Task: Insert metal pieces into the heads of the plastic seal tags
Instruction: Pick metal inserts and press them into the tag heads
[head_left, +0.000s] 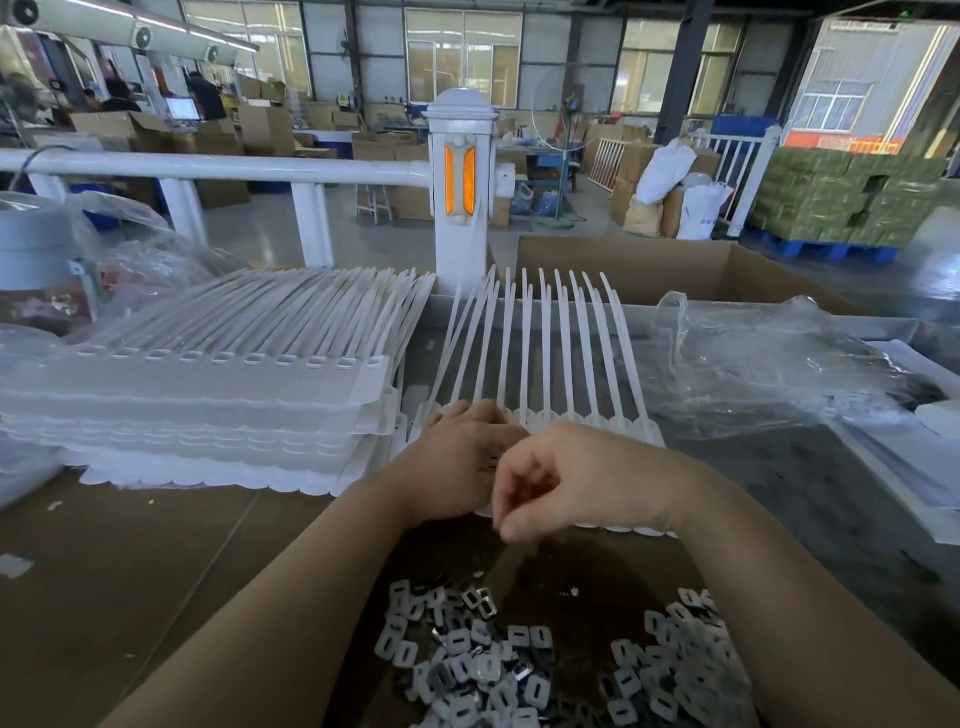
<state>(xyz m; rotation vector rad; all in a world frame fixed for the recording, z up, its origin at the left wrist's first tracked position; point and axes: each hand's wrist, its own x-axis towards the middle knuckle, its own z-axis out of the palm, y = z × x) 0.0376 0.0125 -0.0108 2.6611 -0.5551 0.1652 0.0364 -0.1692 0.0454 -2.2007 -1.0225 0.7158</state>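
A glossy grey floor (363, 234) is seen beyond a white railing (208, 169), with cardboard boxes (265, 127) stacked at eleven o'clock and daylit windows (462, 57) at twelve.

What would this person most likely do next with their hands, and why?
Probably bring the right hand forward to the strip of seal tags and press a metal piece into a head. Its fingers are curled in a pinch just short of the strip, though any piece in them is too small to see. The left hand rests on the tag heads, and the metal pieces lie below.
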